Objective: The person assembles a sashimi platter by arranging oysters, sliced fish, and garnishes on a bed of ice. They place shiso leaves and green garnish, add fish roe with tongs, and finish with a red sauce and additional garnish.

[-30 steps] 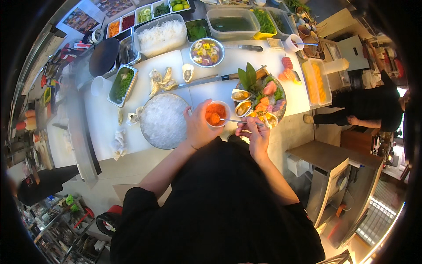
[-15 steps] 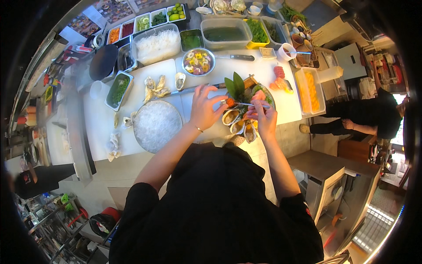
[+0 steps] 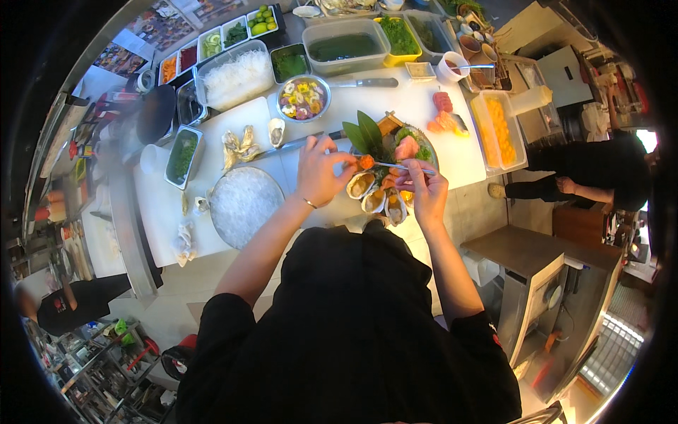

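My right hand (image 3: 426,191) grips the thin handle of a metal spoon (image 3: 404,167). Orange roe (image 3: 366,162) sits at the spoon's left end. Beside the roe, the thumb and fingertips of my left hand (image 3: 322,173) are curled together; whatever lies between them is hidden. Both hands are over the left and near side of a round platter (image 3: 432,152). Long green leaves (image 3: 367,133), a pink slice of fish (image 3: 406,148) and leafy garnish dress it. Several opened oysters (image 3: 374,201) line its near edge.
Left of my arm stands a round tray of ice (image 3: 247,206). A long blade (image 3: 286,147) lies behind my left hand, near an oyster (image 3: 276,132). Farther back are a bowl of flowers (image 3: 304,99), a knife (image 3: 364,83) and food tubs (image 3: 346,48). A person (image 3: 600,169) stands right.
The view has shifted slightly. My left fingertips have closed in on the roe at the spoon's end. The right hand keeps its hold on the spoon.
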Demonstrator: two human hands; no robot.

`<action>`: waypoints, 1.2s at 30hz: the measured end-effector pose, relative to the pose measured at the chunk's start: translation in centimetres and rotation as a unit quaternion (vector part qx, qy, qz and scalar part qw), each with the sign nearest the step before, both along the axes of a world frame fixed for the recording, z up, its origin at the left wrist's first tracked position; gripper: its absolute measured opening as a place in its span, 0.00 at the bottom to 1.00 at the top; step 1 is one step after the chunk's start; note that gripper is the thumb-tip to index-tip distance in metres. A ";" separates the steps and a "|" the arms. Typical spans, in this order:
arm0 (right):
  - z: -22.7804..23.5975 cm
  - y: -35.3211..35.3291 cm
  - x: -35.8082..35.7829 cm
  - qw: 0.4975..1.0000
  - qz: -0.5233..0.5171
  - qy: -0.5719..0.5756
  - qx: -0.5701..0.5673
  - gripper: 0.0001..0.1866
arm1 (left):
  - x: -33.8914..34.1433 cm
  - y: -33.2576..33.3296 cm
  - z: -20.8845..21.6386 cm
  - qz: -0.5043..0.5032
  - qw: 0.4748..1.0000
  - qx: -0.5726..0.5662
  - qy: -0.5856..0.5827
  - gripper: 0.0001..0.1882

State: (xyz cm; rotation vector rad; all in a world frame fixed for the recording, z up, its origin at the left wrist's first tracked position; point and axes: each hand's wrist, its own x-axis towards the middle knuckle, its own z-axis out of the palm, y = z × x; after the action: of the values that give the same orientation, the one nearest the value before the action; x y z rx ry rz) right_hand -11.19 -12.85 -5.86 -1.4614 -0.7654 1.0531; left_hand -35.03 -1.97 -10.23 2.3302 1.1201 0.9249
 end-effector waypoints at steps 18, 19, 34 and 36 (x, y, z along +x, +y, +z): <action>-1.7 -5.3 -2.0 1.000 -0.015 -0.025 -0.013 0.19 | 0.7 -6.8 0.7 0.070 0.997 0.009 0.044 0.05; -1.5 -5.3 -2.1 0.999 -0.013 -0.025 -0.017 0.19 | 0.7 -7.0 0.7 0.068 0.997 0.012 0.043 0.05; -0.6 -9.6 -1.2 0.999 -0.022 -0.042 -0.012 0.17 | 2.9 -8.9 1.2 0.044 0.999 -0.017 0.011 0.13; -0.9 -9.8 -1.4 0.997 -0.020 -0.069 -0.010 0.16 | 3.1 -9.1 1.0 0.052 0.998 -0.022 0.024 0.16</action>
State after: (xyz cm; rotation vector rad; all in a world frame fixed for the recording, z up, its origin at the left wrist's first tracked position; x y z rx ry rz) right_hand -12.55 -22.69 -6.78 -1.5726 -0.8214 0.9403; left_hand -31.92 -11.03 -9.25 2.2892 1.2774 0.8761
